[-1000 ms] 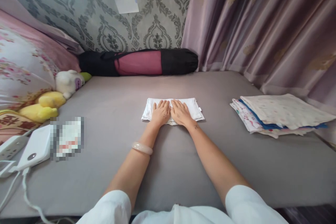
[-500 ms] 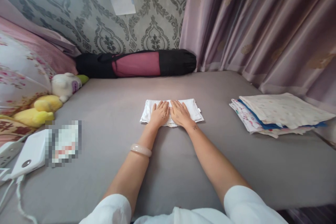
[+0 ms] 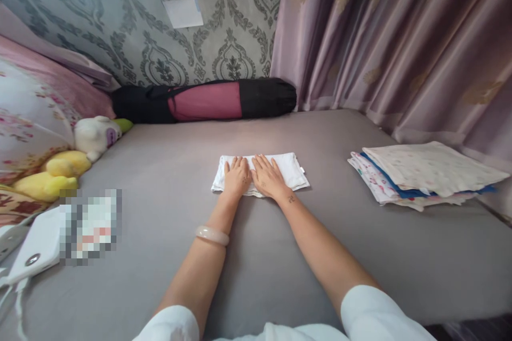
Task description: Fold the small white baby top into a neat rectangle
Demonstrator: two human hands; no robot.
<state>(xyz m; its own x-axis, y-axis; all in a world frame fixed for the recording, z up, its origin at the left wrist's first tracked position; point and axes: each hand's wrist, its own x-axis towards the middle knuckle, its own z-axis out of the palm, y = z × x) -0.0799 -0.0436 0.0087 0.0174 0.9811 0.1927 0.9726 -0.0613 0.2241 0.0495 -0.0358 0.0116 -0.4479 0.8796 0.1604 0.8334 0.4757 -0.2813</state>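
Note:
A folded white cloth (image 3: 291,171) lies flat on the grey bed sheet (image 3: 168,170), with a small tag at its right edge. My left hand (image 3: 237,177) rests palm down on the left half of the cloth, fingers stretched out. Beside it, my right hand (image 3: 269,176) lies flat near the middle of the cloth, its fingers also extended. The two hands almost touch at the thumbs. Both are open and grip nothing. What lies under the palms is hidden.
At the right is a stack of folded cloths (image 3: 432,168). A long black and pink bag (image 3: 206,100) lies along the wall. To the left are a white plush toy (image 3: 94,136), a yellow plush toy (image 3: 48,184), a white power bank (image 3: 38,245) with cables and a blurred packet (image 3: 95,226).
Both hands have slid slightly left over the cloth, still lying flat. The whole view has shifted a little. The cloth keeps its folded shape.

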